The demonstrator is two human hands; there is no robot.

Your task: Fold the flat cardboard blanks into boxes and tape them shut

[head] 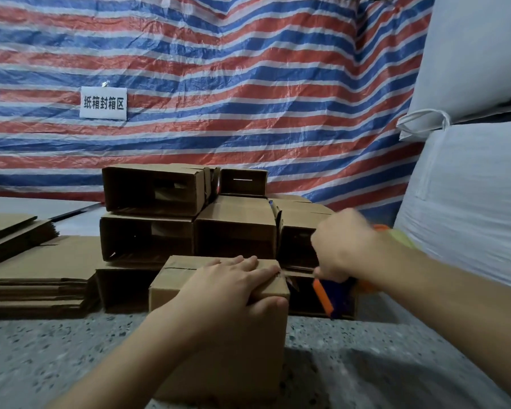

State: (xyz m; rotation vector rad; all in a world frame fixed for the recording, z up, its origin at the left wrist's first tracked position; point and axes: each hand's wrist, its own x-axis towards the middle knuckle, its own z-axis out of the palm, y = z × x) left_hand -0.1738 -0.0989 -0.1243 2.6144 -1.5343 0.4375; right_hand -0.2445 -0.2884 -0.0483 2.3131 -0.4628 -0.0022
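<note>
A striped tarpaulin [219, 69] hangs behind the speckled grey floor [56, 358].

A: Box [219, 335] in front?
B: Brown cardboard, upright on the speckled floor, top flaps folded shut.
A: Others?
B: Folded boxes [189, 219] stacked behind it on their sides, open ends facing the camera. Flat blanks [36, 270] piled at left. Tape dispenser [331, 296], orange and blue, just right of the front box's top edge.

Bare desk [56, 349] front-left; stacked boxes [171, 219] wall the rear, flat blanks [33, 270] left, white sacks [472, 202] right.
</note>
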